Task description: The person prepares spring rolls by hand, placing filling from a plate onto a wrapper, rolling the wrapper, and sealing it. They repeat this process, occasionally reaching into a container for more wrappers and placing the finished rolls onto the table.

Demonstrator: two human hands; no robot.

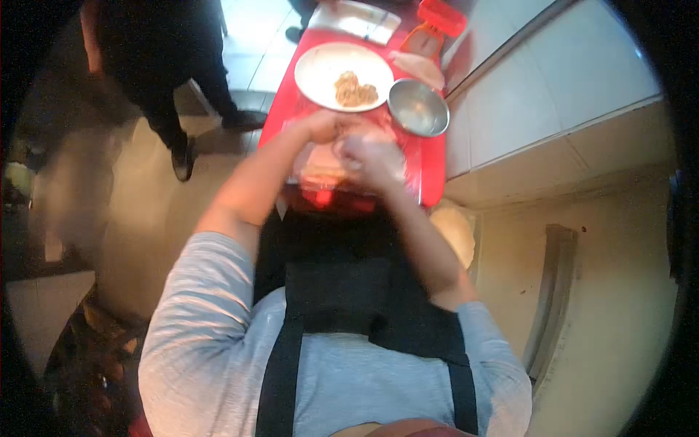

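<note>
Left hand (330, 127): it comes from the left side over the red table and meets the right hand; its fingers are blurred, so I cannot tell if they are closed on something.
Right hand (366, 156): it is close against the left hand, a little nearer to the body; it is blurred too, and I cannot tell whether its fingers are together or apart.
Pale flat piece (317, 159): it lies directly under and beside the two hands, on the near side; what it is made of, I cannot tell.
Red table (433, 171): it is below the hands, with a shiny surface around the pale flat piece.
White plate (313, 71): just beyond the hands, with light brown lumps (354, 91) on its near part.
Metal bowl (419, 109): beyond the hands and to their right, touching or almost touching the plate.
Orange scale (429, 33): farther beyond the hands, to the right; it has a round dial, but the marks are too small to read.
White tray (354, 22): farthest from the hands, behind the plate; dark marks on it are too blurred for reading.
Other person (156, 54): standing to the left of the hands, in dark clothes and dark shoes.
</note>
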